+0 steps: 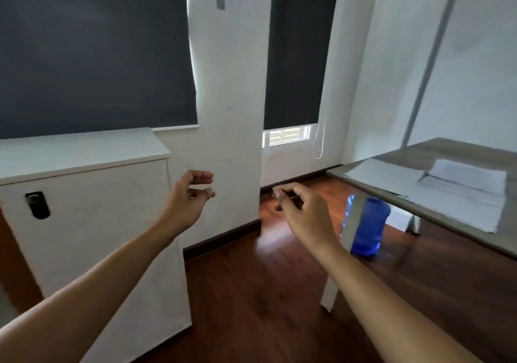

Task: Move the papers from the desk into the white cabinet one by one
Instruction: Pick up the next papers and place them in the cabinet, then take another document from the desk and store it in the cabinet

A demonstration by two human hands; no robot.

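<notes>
Here the left hand hangs in the air with its fingers loosely curled and parted, gripping nothing, just in front of the cabinet's right edge, while the right hand hangs between the cabinet and the desk, its fingers bent inward; whether it pinches anything I cannot tell. The papers lie stacked on the desk, near its front edge and left corner, with a blue jug on the floor beneath.

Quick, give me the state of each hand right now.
Left hand: open, fingers curled, holding nothing.
Right hand: fingers pinched together in the air; anything held cannot be told.
</notes>
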